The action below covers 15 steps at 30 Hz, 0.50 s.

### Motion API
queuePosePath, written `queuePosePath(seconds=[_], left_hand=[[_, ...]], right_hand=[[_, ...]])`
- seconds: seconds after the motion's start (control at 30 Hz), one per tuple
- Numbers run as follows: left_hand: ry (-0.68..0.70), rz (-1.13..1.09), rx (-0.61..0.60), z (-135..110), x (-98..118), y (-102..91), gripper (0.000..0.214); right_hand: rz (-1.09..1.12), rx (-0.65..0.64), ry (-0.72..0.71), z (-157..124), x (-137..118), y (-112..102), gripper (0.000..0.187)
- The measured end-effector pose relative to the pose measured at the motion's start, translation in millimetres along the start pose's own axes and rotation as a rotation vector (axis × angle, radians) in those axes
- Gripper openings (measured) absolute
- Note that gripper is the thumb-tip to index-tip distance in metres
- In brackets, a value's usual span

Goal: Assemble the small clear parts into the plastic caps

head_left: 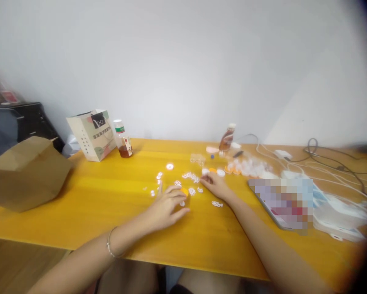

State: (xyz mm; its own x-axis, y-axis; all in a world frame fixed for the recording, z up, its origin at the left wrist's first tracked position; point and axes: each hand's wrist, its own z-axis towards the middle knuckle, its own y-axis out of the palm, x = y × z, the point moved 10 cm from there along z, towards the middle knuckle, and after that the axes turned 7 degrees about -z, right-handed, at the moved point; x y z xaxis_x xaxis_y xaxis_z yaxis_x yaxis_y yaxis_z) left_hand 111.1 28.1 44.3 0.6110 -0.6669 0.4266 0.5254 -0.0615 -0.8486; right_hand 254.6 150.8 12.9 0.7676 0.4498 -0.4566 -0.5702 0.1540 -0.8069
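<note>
My left hand [170, 204] is over the middle of the yellow table, its fingers spread and the thumb stretched out. Under and beside its fingertips lie an orange round piece [185, 191] and a small white piece [182, 203], both partly covered. My right hand [216, 185] rests to the right, its fingers drawn together beside a cluster of white cut-out pieces [191, 176]; what they hold, if anything, is hidden. Between the hands are a white openwork piece [192, 191] and a smaller one [200, 190]. Another white openwork piece [216, 203] lies below my right wrist.
Left stand a brown paper bag [27, 175], a printed carton bag [93, 136] and a bottle [123, 141]. Behind my right hand are a brown bottle [226, 139] and a heap of white pieces [247, 166]. A blurred-out tablet [281, 204] and cables [339, 167] lie right.
</note>
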Motion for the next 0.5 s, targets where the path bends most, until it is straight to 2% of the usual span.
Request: queuePosePath(seconds=[0.1, 0.2, 0.5], left_hand=[[0.017, -0.02, -0.054, -9.7, 6.0, 6.6, 0.033], [0.003, -0.023, -0.076, -15.8, 2.0, 10.2, 0.033], [0.018, -0.061, -0.117, -13.7, -2.9, 16.8, 0.033]], right_hand=[[0.004, 0.004, -0.007, 0.1, -0.8, -0.5, 0.016], [0.003, 0.002, -0.019, 0.4, 0.3, 1.2, 0.017], [-0.011, 0.001, -0.02, 0.6, 3.8, 3.0, 0.017]])
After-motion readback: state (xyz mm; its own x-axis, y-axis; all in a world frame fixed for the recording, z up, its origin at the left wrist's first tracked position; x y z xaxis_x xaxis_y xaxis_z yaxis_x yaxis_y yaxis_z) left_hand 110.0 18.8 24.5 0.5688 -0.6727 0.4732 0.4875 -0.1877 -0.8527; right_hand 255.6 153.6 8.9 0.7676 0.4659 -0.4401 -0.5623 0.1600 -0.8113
